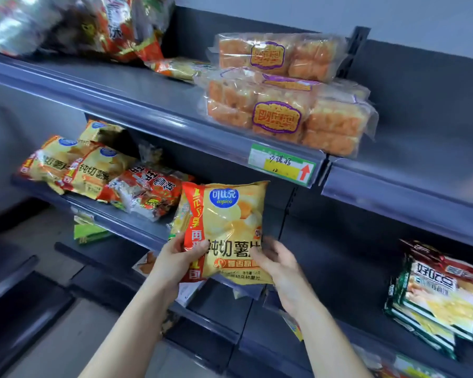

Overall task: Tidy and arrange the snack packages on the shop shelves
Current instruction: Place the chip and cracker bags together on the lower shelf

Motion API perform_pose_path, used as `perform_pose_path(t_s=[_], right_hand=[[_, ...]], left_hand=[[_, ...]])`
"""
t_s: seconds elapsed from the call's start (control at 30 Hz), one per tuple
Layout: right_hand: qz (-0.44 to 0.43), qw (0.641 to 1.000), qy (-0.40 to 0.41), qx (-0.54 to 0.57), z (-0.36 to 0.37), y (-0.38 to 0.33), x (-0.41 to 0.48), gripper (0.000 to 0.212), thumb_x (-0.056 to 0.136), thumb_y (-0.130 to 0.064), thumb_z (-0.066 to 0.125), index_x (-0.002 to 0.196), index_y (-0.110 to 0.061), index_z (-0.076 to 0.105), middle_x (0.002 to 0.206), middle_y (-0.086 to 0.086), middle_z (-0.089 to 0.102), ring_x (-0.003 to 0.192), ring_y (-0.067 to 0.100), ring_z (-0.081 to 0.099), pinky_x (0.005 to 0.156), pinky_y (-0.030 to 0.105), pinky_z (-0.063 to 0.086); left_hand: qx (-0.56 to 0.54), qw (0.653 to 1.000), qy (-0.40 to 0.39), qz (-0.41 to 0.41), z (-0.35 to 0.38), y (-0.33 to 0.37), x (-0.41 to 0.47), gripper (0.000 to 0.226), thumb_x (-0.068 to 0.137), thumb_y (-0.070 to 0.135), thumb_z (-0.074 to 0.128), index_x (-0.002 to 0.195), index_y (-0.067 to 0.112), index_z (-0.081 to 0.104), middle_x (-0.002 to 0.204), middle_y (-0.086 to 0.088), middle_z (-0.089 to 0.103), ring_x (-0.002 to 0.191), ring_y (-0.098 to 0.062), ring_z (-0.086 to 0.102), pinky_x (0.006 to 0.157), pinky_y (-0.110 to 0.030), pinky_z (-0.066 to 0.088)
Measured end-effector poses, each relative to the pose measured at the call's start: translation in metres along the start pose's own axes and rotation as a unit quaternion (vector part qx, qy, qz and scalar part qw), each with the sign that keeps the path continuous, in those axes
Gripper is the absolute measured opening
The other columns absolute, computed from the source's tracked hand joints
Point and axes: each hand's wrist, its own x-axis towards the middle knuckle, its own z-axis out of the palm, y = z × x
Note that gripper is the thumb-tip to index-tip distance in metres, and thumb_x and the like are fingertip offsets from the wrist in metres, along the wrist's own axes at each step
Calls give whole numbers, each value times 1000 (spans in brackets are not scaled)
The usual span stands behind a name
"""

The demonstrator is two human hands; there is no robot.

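A yellow potato-chip bag (230, 219) with a red side band is held upright in front of the middle shelf (126, 225). My left hand (175, 260) grips its lower left corner. My right hand (276, 263) holds its lower right edge. Further left on the same shelf lie more yellow chip bags (74, 165) and a red rice-cracker bag (148, 192), leaning untidily on one another.
The upper shelf (137, 105) carries stacked clear packs of orange cakes (284, 105) and blurred red bags (115, 25) at its left. A price label (283, 165) sits on its rail. Green and yellow packets (434, 298) stand at the lower right. Lower shelves hold a few small packets.
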Motion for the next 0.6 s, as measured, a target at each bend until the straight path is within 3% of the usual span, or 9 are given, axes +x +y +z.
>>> perform_pose_path(t_s=[0.1,0.23,0.37,0.47,0.6], right_hand=[[-17,999,-43,-25,30,3,-8,46,76,-14,76,118,-20,58,109,-3,72,99,11,68,80,26,57],[-49,997,-34,-46,78,10,0,32,80,-8,75,102,-28,63,101,-7,73,96,14,69,85,37,57],[-71,995,-27,-64,134,9,23,29,81,-10,75,94,-33,63,100,-11,71,92,8,68,74,25,57],[-61,995,-11,-77,178,8,52,26,81,-19,76,99,-32,63,103,-8,71,94,12,67,81,35,57],[-45,995,-30,-78,238,5,90,27,84,-22,73,105,-30,58,97,-12,68,87,4,64,64,17,49]], left_hand=[[-5,1000,16,24,-23,4,-22,36,82,18,70,115,10,61,100,-14,74,84,-31,72,64,-39,59],[5,997,53,52,-65,11,-39,49,72,33,72,117,15,62,105,-9,74,93,-31,71,82,-49,56],[29,990,105,88,-114,23,-33,44,73,35,73,112,19,64,103,-5,73,91,-24,72,74,-37,58],[76,985,123,92,-154,34,-14,37,78,27,78,111,20,65,101,-2,73,92,-18,71,80,-31,56],[119,977,160,80,-210,53,27,39,67,34,82,102,26,68,93,-1,75,88,-21,71,87,-44,56]])
